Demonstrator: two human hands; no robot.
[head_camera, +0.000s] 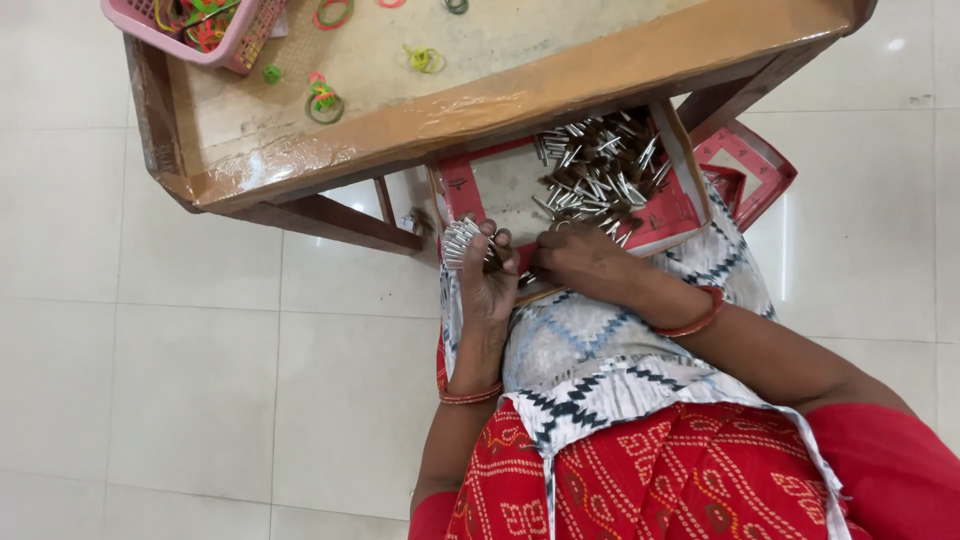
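Gripping a tight bundle of small silver-tipped sticks (462, 243), the left hand (487, 285) is curled shut around them, metal ends fanned out toward the left and just clear of the edge of the tray. Across from it the right hand (580, 262) lies palm down at the near edge of a red-rimmed cardboard tray (680, 215), fingers bent low onto the tray floor; whether anything is pinched under them cannot be told, because the back of the hand hides the fingertips. Inside that tray sits a loose heap of the same dark sticks with shiny caps (600, 170), piled toward the far right corner, just beyond the right hand's knuckles. The tray rests on the person's lap, over a white, blue and black patterned cloth (600, 350), half tucked beneath a low wooden table (480, 100) wrapped in clear plastic. Up on the table, well apart from both hands, stands a pink plastic basket (235, 45) at the far left corner, stuffed with coloured rubber bands, and more loose bands (323, 102) in green, red and yellow are scattered over the top. Red bangles circle both wrists. Pale floor tiles (150, 350) spread out to the left.
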